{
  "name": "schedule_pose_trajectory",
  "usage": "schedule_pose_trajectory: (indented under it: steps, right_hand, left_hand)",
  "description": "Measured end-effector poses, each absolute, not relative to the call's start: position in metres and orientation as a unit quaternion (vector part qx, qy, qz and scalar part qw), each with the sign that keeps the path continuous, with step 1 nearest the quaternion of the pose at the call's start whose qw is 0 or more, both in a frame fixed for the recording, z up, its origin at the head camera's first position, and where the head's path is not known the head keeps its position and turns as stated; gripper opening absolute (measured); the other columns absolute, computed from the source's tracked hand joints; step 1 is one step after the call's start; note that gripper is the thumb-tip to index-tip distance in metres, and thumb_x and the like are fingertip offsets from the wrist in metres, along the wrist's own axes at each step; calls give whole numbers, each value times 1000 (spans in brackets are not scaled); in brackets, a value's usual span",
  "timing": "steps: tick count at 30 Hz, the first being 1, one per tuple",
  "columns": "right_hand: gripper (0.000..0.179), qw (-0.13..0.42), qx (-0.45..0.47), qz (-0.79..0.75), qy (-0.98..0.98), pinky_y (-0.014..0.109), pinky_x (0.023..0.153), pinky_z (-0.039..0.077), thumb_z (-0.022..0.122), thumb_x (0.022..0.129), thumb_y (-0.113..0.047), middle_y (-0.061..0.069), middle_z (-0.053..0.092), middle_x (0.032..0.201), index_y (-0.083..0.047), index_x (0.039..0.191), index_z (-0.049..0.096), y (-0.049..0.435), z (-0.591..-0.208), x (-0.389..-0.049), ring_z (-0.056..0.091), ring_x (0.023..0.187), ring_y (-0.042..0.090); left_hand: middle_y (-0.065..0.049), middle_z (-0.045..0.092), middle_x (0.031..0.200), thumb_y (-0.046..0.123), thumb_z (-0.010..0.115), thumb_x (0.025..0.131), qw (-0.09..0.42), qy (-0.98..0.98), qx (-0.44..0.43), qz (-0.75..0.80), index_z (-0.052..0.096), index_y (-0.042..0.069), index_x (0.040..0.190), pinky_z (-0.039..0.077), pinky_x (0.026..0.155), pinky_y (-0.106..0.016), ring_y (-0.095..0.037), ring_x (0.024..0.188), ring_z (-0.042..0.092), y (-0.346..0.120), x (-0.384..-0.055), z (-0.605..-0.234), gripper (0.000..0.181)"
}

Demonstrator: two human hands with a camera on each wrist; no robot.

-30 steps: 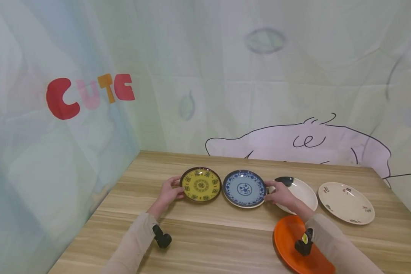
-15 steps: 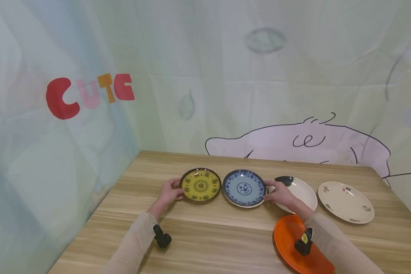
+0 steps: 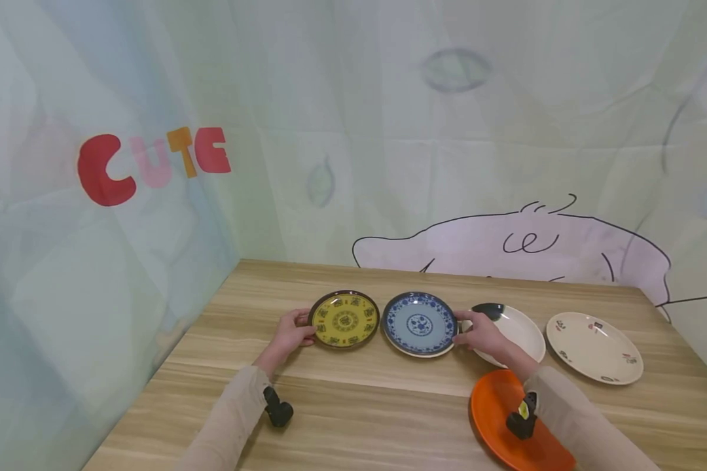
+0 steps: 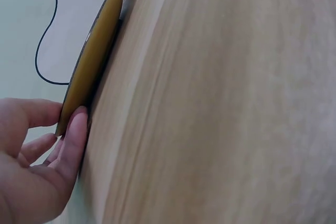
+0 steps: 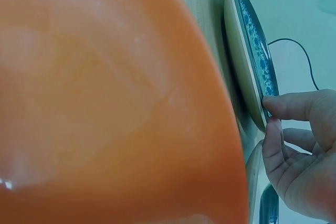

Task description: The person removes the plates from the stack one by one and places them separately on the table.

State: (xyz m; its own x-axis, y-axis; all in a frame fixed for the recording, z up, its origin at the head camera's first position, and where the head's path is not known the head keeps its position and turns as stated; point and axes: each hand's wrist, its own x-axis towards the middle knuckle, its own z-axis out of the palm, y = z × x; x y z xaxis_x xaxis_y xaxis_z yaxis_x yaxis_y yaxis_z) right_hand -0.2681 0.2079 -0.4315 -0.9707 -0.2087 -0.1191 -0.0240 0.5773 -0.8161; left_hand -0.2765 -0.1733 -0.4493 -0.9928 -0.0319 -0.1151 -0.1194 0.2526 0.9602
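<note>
My left hand [image 3: 290,333] pinches the left rim of a yellow plate [image 3: 345,318] with a dark edge and a ring of small patterns. In the left wrist view, thumb and finger lie on opposite faces of its rim, and the plate's plain yellow underside [image 4: 93,51] shows close over the table. To its right lies a blue plate [image 3: 420,323] with a floral border, its rim right beside the yellow one. My right hand [image 3: 484,335] pinches the blue plate's right rim. A pale layer [image 5: 242,61] shows below the blue rim in the right wrist view.
A white plate [image 3: 521,330] with a dark green patch sits partly behind my right hand. Farther right is a cream oval plate [image 3: 595,348]. An orange plate [image 3: 495,418] lies under my right forearm. A printed cloth [image 3: 389,163] hangs behind the wooden table [image 3: 365,432].
The yellow plate and my left hand have shifted slightly down in the head view. My right hand and the blue plate stay nearly where they were.
</note>
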Motion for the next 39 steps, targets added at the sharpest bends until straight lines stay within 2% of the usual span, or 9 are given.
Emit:
schedule_pose_trajectory:
  steps: [5,24,29,33,36,39]
  right_hand:
    - [57,102,-63,-455,882,27,58,50,65,77,1,27,47,124,9,129,43,207,-430,-268,53,66,17]
    - [57,101,-64,-453,883,25,56,49,65,77,1,27,47,123,9,129,43,207,-430,-267,52,63,16]
    - [57,100,-69,-454,883,27,57,50,65,77,2,28,47,123,10,129,42,207,-431,-267,52,64,16]
    - [57,100,-68,-456,882,26,57,50,64,77,2,27,47,123,9,129,42,208,-430,-267,52,63,16]
    - [56,100,-71,-456,881,26,56,49,64,77,2,27,47,123,9,129,42,208,-430,-266,52,62,17]
    - [56,98,-72,-455,882,26,56,49,65,77,2,27,47,122,10,129,43,207,-429,-266,51,62,16]
  left_hand:
    - [-32,50,118,-7,56,82,40,795,-48,603,40,-9,128,55,59,-24,-10,63,58,-174,-276,-449,49]
    - [-29,51,118,-5,60,81,45,815,-55,575,40,-8,128,55,61,-25,-12,69,59,-176,-278,-447,52]
    - [-28,50,119,-2,64,78,33,831,-63,551,41,-7,129,55,64,-28,-22,80,60,-180,-281,-444,56]
    - [-27,50,117,-1,65,77,27,840,-59,538,41,-8,128,54,72,-30,-30,91,58,-180,-284,-438,56]
    - [-25,51,115,1,64,78,25,851,-53,522,43,-7,127,53,76,-30,-31,96,56,-179,-287,-430,55]
    - [-23,52,115,4,64,79,25,867,-35,497,44,-6,127,53,74,-30,-30,96,55,-174,-290,-423,53]
